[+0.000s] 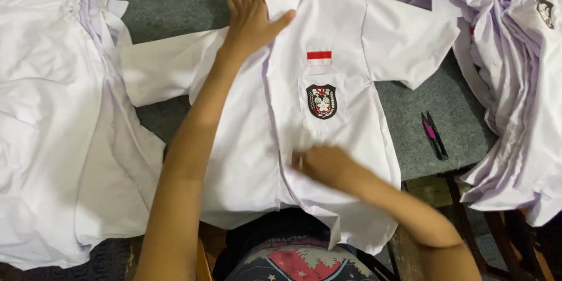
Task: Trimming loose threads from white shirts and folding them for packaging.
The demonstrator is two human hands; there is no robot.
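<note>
Left hand [253,14] flat on white shirt [328,140] collar, right hand [319,163] pinching front placket, snips [434,134] well apart

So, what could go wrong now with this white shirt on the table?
1. The shirt's lower hem hangs over the table edge, so it may slide toward the lap.
2. The right hand looks blurred; a quick stroke could crease the front.
3. The thread snips lie close and might snag fabric.

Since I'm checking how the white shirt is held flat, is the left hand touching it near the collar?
Touching. The head view shows the left hand lying flat on the white shirt beside its collar, fingers spread on the cloth, with no gap visible.
</note>
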